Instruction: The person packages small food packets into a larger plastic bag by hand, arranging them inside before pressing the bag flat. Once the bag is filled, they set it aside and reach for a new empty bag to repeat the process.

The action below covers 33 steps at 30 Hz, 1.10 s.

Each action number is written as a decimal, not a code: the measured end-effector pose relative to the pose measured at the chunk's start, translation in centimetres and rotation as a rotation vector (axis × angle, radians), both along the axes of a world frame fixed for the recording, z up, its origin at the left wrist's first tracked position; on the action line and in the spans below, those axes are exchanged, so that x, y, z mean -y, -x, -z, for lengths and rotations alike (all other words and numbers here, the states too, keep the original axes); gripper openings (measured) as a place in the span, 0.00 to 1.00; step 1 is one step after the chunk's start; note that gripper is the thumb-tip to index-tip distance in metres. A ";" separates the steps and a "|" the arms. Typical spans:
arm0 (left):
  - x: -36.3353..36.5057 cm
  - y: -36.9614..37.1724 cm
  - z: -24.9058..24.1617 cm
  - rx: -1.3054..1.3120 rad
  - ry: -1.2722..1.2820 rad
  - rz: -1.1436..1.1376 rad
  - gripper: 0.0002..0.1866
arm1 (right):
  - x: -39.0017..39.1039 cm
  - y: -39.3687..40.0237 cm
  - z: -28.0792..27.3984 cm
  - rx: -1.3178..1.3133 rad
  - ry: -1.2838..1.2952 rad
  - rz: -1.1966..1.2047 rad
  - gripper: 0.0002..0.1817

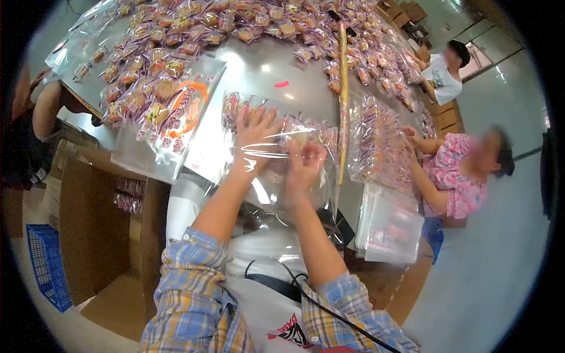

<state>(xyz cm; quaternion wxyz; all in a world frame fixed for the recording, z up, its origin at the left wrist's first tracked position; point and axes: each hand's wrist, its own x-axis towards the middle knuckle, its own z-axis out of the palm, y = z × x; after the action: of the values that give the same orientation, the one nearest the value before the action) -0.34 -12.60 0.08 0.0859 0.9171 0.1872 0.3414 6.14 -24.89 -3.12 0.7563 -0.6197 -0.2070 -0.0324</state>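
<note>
A large clear plastic bag lies at the table's front edge, with rows of small wrapped snacks in its far part. Both hands are inside or under its film, which shows glare over them. My left hand lies with fingers spread on the left part of the row. My right hand is just right of it, fingers apart and partly curled, at a wrapped snack. Whether it grips that snack cannot be made out.
Loose wrapped snacks are heaped across the far table. A yellowish pole divides it. Printed bags lie left, clear bags right. A co-worker handles a filled bag. An open carton stands lower left.
</note>
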 end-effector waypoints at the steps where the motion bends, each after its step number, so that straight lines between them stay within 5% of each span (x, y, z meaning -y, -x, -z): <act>1: 0.0 -0.1 0.2 0.079 -0.040 -0.012 0.26 | -0.4 -0.3 -0.6 -0.006 0.037 -0.029 0.29; 3: -0.1 -0.2 0.7 0.050 -0.041 -0.021 0.22 | -0.7 -0.6 -1.8 0.245 0.068 -0.147 0.36; 4: 0.1 -0.2 0.9 0.040 -0.025 -0.016 0.21 | 0.0 -0.5 -2.0 0.180 0.282 -0.100 0.41; 17: -0.6 -1.6 2.6 0.043 0.009 -0.118 0.22 | 0.1 -2.3 -2.7 0.328 0.680 0.045 0.33; 23: -1.0 -0.2 1.1 0.012 0.002 -0.066 0.23 | -1.2 -3.2 -2.6 0.710 0.816 0.222 0.32; 26: -1.1 0.6 0.1 -0.007 -0.009 -0.080 0.23 | -1.8 -3.5 -3.7 0.567 1.007 0.119 0.31; 33: -1.2 0.3 0.4 0.057 -0.070 -0.127 0.23 | -2.3 -4.1 -3.7 0.770 1.326 0.134 0.33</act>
<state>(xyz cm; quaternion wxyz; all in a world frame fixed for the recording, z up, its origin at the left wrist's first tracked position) -0.67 -11.39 -0.30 0.0373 0.8958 0.2302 0.3784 10.21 -22.58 0.57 0.0975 -0.8997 -0.3940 -0.1607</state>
